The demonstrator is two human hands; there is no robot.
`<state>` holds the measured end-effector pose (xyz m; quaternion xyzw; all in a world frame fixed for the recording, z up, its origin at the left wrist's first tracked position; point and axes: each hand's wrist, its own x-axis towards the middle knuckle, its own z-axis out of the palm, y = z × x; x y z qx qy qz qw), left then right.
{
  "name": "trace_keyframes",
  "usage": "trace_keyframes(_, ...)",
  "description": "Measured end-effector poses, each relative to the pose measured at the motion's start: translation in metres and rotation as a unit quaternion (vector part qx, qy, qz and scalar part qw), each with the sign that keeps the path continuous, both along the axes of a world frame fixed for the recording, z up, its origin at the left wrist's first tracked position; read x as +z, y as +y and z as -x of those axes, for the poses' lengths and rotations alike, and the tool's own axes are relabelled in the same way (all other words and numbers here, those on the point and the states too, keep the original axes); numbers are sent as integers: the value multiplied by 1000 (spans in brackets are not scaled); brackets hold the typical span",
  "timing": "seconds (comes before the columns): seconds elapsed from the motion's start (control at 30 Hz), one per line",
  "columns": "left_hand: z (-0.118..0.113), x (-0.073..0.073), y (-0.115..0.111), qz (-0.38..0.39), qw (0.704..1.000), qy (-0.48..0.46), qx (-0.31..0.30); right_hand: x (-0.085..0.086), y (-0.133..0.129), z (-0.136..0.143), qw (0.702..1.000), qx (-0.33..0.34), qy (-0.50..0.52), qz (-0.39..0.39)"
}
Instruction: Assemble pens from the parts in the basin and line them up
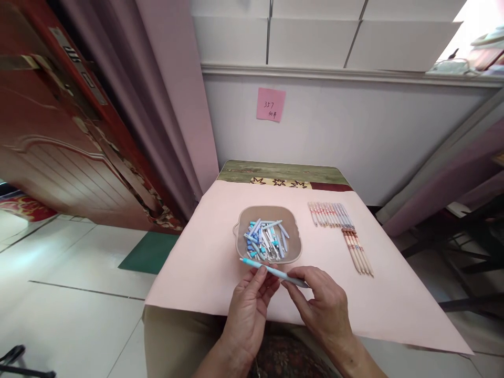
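Note:
Between my two hands is a light blue pen (277, 273) with a brighter turquoise end pointing left and a greyish end at the right. My left hand (250, 299) pinches its middle between thumb and fingers. The thumb and fingers of my right hand (321, 299) close on the grey end. Just beyond the pen stands a brown plastic basin (293, 226), holding a loose heap of pen parts (268, 239) in blue, lilac, turquoise and white. My hands are in front of the basin, above the pink table cover.
To the right lie a row of clear-barrelled pens (331, 215) and several beige-and-brown pens (357, 252), side by side. A pink paper cover (208, 247) lies over the table. A pink note (271, 105) is stuck on the wall behind. Dark furniture legs stand at the right.

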<state>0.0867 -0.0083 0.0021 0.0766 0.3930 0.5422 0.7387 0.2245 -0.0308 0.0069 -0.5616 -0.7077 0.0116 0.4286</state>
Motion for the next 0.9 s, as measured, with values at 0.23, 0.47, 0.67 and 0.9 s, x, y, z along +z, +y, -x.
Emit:
trace_keyframes(0.23, 2, 3, -3, -12, 1000, 15, -8, 0, -3, 4, 1000, 12, 2, -5)
trace_keyframes(0.47, 3, 3, -5, -13, 998, 42, -54, 1, -6, 7, 1000, -1, -18, -17)
trace_keyframes(0.67, 0, -1, -5, -38, 998, 27, -29, -4, -7, 8, 998, -29, -52, -11)
trace_keyframes(0.9, 2, -6, 0, -34, 998, 49, 31, -10, -6, 9, 999, -10, -25, 35)
